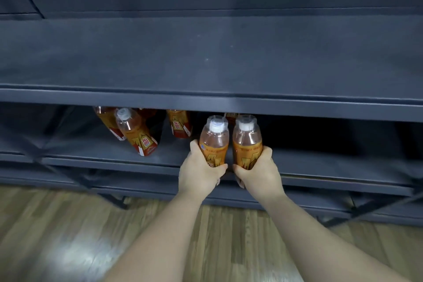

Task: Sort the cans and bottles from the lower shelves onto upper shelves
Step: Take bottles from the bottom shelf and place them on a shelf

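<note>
Two orange drink bottles with white caps stand side by side at the front of the lower shelf. My left hand grips the left bottle round its label. The right bottle is gripped the same way by my right hand. Further left on the same shelf stands another orange bottle, with more bottles partly hidden behind it under the upper shelf's front edge. The upper shelf is a wide dark board above them.
The dark shelf unit spans the whole view, with a still lower shelf near the wooden floor. Metal cross braces run along the left side of the frame.
</note>
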